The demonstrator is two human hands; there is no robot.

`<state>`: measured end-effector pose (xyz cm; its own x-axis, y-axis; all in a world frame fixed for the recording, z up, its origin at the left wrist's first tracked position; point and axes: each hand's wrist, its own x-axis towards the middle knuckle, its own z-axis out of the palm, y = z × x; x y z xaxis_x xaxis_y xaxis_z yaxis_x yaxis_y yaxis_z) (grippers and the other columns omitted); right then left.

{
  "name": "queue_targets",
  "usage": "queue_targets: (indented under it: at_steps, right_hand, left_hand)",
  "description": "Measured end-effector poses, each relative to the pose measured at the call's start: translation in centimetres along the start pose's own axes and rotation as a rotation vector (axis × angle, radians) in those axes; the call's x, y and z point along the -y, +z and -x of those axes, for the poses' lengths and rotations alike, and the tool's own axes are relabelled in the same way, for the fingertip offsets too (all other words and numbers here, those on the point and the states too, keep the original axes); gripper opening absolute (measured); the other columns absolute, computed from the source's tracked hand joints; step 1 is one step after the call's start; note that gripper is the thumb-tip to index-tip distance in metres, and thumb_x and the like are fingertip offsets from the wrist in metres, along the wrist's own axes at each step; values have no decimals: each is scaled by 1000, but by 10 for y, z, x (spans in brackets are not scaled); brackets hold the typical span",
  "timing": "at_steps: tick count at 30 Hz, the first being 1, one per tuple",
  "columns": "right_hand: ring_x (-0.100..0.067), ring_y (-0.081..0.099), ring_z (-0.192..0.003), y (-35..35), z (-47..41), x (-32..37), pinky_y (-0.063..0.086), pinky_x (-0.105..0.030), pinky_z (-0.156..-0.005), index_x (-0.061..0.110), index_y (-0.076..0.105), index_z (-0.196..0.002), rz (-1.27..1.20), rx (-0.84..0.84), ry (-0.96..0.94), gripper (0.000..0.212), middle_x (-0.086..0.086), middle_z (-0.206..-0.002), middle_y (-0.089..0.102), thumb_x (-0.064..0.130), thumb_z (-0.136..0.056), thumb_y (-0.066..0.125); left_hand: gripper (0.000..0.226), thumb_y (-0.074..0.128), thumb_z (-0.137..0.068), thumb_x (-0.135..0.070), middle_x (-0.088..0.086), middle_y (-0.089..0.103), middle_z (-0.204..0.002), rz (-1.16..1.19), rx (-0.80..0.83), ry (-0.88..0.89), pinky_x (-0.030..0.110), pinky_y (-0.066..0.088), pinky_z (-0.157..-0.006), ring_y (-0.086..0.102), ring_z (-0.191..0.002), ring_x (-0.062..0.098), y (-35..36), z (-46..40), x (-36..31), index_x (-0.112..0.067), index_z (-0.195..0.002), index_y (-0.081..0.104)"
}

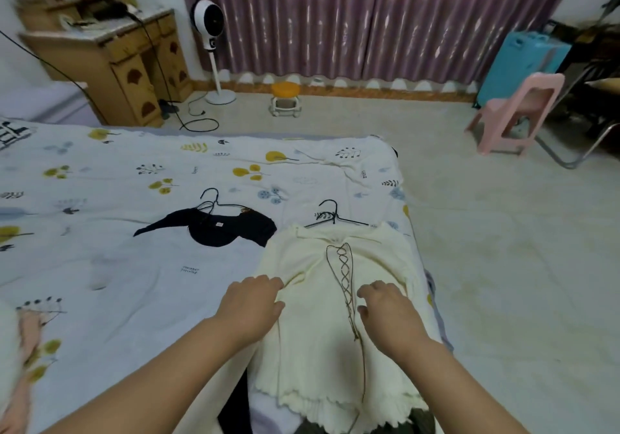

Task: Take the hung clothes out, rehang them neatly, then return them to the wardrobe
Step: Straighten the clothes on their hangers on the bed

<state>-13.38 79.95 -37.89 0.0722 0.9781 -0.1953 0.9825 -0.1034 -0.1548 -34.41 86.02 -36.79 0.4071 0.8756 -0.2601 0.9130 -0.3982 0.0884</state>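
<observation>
A: What does the room look like around the bed (117, 266)?
B: Pale floor runs along the bed's right edge and past its far edge, up to purple curtains (369, 17). A pink chair (516, 111) and a small orange stool (285, 98) stand well off the bed, so there is open floor between.
A: And the clothes?
B: A cream sweater (335, 299) lies flat near the bed's right edge, its hem toward the near edge, a black hanger (330, 217) at its neck. A black top (228, 229) on another hanger lies just left of it, further onto the bed.
A: The hands?
B: The left hand (251, 302) rests on the sweater's left side, fingers bent into the knit, pinching a fold. The right hand (385, 306) lies on its right side, fingers loosely curved, holding nothing that I can see
</observation>
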Motion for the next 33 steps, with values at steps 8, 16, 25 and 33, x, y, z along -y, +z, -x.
queue_targets:
  at_steps: [8, 16, 25, 33]
  right_hand:
    - [-23, 40, -120, -69, 117, 116, 39, -31, -93, 15, 46, -129, -40, -88, -66, 33, -4, -130, 47, 28, -99, 37]
    - [-20, 35, -127, -96, 239, 249, 35, -31, -98, 19, 37, -138, -46, -89, -103, 43, -2, -138, 40, 36, -98, 38]
    - [-21, 27, -134, -102, 323, 345, 32, -33, -105, 20, 34, -140, -187, -85, -163, 45, -3, -145, 34, 33, -98, 42]
    - [-20, 22, -138, -113, 354, 393, 28, -34, -108, 21, 33, -142, -196, -105, -337, 47, -3, -148, 31, 32, -98, 42]
  left_hand:
    - [44, 36, -98, -36, -2, 45, -134, 133, -105, -7, 29, 37, -92, 46, -118, 19, -61, 148, 38, -24, -140, 31]
    - [48, 35, -97, -41, -3, 41, -137, 179, -155, -87, 31, 34, -96, 42, -122, 19, -79, 309, 94, -26, -141, 27]
    - [47, 42, -95, -40, 1, 42, -137, 384, -359, -292, 33, 37, -96, 42, -125, 20, -100, 444, 158, -25, -139, 33]
    - [46, 46, -94, -37, 1, 41, -140, 502, -507, -496, 35, 37, -101, 41, -126, 21, -98, 531, 176, -22, -137, 38]
